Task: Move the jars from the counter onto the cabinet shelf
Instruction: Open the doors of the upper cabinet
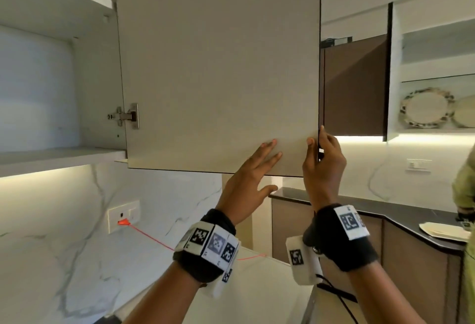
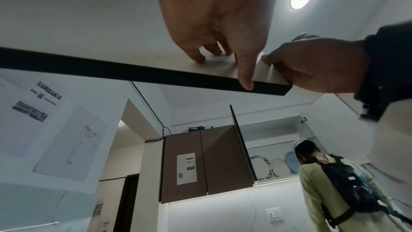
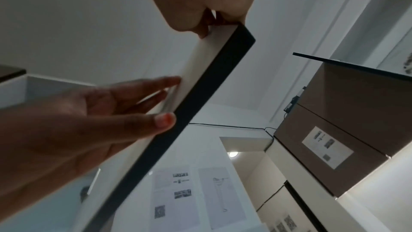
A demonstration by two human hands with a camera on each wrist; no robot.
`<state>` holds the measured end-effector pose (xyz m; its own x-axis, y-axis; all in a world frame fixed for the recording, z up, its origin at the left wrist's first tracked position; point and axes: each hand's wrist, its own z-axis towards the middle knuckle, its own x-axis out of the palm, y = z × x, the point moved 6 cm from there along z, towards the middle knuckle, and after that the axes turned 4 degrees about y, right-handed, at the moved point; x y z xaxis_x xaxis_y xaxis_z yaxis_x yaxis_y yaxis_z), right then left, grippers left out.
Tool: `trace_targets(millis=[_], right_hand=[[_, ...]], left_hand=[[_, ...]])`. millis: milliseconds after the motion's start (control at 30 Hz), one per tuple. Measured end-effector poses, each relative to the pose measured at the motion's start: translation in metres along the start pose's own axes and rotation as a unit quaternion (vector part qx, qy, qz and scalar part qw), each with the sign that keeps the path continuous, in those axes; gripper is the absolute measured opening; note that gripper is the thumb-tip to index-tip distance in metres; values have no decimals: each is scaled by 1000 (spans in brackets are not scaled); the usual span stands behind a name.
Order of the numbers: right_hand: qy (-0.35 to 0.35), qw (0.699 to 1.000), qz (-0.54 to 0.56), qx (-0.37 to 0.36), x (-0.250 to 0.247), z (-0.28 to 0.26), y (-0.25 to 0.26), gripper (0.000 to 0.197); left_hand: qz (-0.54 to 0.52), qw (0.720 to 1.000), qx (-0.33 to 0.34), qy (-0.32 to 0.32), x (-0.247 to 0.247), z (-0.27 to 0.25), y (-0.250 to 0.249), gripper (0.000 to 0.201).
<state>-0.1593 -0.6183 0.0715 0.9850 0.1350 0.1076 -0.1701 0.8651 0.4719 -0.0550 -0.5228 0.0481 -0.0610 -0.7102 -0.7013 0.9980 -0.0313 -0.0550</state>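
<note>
Pale laminate fills the middle of the room as I watch: the cabinet door [image 1: 218,66] stands swung out on its hinge [image 1: 126,116], and both hands are on its lower free corner; the left hand [image 1: 250,177] lies spread, straight fingers flat against the inner face, thumb tucked under the bottom edge; the right hand [image 1: 324,167] pinches the door's dark outer edge between thumb and curled fingers. The cabinet shelf [image 1: 59,155] shows bare to the left of the door, lit from below; no jars are in sight in any view, on that shelf or on the pale worktop [image 1: 270,293] beneath the arms, so I cannot tell where they stand. I judge this to be the door-handling step, either before loading or at the close, and which of the two I cannot say; if loading is ahead, the next move calls for letting go and reaching down for a jar. A second person [image 2: 338,183] stands at the far counter.
</note>
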Motion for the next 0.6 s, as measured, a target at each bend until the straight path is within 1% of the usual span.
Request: trace_targets(millis=[67,133,200,267,333,400,467,567,600], right_hand=[[-5,1000,-10,1,9,4,-13,34],[-32,999,-29,-21,15,3,-19,39],[-51,995,-61,-57,22,-3,-17,45],[-57,986,-117,-103,32,-8,-8,46],[-68,975,-167,-132,42,-10,0,46],[-46,973,-166,-156,57,-13,6,45],[-7,976,-132,-174,77,-24,12,43],[39,981,-72,-179,108,-44,22,38],[63,981,-43,-179,122,-55,29,36]], left_hand=[[6,1000,1,7,7,6,11,69],[-7,1000,14,2,10,8,21,69],[-39,999,31,2,12,7,26,69],[-72,997,41,-4,10,4,27,65],[-101,994,36,-32,1,1,29,58],[-103,991,17,-80,-11,-5,35,49],[-94,989,-13,-116,-24,-18,47,42],[-63,987,-77,-129,-39,-44,69,37],[-44,985,-105,-129,-46,-59,78,36]])
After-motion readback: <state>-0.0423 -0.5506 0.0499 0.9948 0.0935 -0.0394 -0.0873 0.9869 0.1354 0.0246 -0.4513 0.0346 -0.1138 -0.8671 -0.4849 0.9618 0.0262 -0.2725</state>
